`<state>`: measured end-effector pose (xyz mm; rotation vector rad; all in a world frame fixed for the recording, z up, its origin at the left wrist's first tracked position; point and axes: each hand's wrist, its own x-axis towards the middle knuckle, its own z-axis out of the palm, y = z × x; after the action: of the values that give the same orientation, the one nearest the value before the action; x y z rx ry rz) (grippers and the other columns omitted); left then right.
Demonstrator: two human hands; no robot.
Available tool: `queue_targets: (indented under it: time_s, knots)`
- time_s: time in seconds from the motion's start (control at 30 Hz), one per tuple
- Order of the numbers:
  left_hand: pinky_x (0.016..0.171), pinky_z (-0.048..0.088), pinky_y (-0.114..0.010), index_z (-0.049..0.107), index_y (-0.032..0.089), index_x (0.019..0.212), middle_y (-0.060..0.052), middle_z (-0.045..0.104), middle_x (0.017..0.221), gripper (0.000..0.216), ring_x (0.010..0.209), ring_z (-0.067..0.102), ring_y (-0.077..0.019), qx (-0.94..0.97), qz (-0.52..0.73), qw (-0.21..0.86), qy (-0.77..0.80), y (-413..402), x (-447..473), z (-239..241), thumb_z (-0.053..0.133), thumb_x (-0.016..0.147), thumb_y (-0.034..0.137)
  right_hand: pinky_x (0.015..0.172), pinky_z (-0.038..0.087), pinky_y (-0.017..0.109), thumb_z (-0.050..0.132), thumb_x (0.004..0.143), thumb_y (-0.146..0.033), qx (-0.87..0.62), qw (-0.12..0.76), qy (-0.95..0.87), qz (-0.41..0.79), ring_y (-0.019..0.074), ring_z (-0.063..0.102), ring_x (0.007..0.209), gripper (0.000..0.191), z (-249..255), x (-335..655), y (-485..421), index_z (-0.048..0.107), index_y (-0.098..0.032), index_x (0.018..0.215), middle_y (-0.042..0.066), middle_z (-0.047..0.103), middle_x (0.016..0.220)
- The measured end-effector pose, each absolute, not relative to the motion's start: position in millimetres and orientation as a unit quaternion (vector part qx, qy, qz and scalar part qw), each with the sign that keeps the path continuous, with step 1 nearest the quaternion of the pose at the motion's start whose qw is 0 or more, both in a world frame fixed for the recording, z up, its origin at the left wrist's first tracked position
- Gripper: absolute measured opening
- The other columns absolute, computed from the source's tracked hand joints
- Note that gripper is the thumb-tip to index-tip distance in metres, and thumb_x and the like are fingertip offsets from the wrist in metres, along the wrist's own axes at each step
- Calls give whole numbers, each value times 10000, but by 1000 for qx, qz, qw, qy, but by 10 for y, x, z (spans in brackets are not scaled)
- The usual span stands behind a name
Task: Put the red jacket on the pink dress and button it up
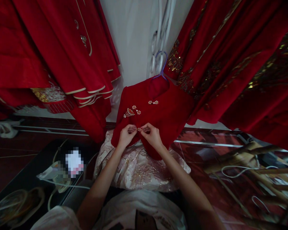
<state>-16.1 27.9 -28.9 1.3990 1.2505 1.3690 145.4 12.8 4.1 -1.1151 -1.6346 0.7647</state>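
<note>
The fingers of my left hand (126, 134) and right hand (152, 135) pinch the pearl button (139, 129) on the red top (169, 111).

Single view from a camera worn on the person's head, facing forward and down along the person's own forearms (103, 179), which enter from the bottom edge. The left hand (126, 134) and right hand (152, 135) lie near frame centre, close to the lens, against a red jacket (168, 108). The wide, curved framing, probably a fisheye lens, takes in the white wall (134, 38) above and hanging red garments (50, 48) at both sides.
</note>
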Motion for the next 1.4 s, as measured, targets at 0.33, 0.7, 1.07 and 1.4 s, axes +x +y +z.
queue_targets:
  time_s: [0.33, 0.7, 1.07, 1.4]
  knots:
    - [816, 552, -331, 697, 142, 815, -70, 739, 845, 231, 770, 685, -163, 499, 585, 419, 483, 249, -134, -319, 736, 637, 284, 709, 531, 265, 575, 820, -252, -478, 490, -682, 259, 142, 634, 710, 56, -87, 1335, 217, 594, -201, 804, 24, 668, 802]
    - [839, 558, -359, 735, 144, 801, -77, 752, 847, 225, 782, 707, -192, 486, 581, 406, 512, 319, -144, -360, 741, 641, 303, 727, 520, 272, 540, 867, -251, -475, 494, -697, 211, 150, 609, 756, 70, -151, 1278, 242, 572, -210, 819, 32, 619, 849]
    - [805, 546, -352, 727, 139, 742, -72, 743, 787, 186, 737, 688, -187, 483, 563, 420, 523, 457, -143, -458, 738, 624, 282, 803, 487, 334, 464, 906, -180, -496, 384, -775, 73, 219, 570, 865, 126, -254, 1274, 263, 559, -219, 834, 73, 612, 863]
    - [690, 545, -278, 593, 154, 855, -20, 669, 746, 282, 688, 655, -130, 493, 586, 427, 480, 462, -195, -551, 727, 637, 273, 742, 576, 276, 557, 862, -233, -443, 407, -729, 327, 153, 699, 803, 153, -17, 1585, 287, 681, -197, 944, 41, 726, 937]
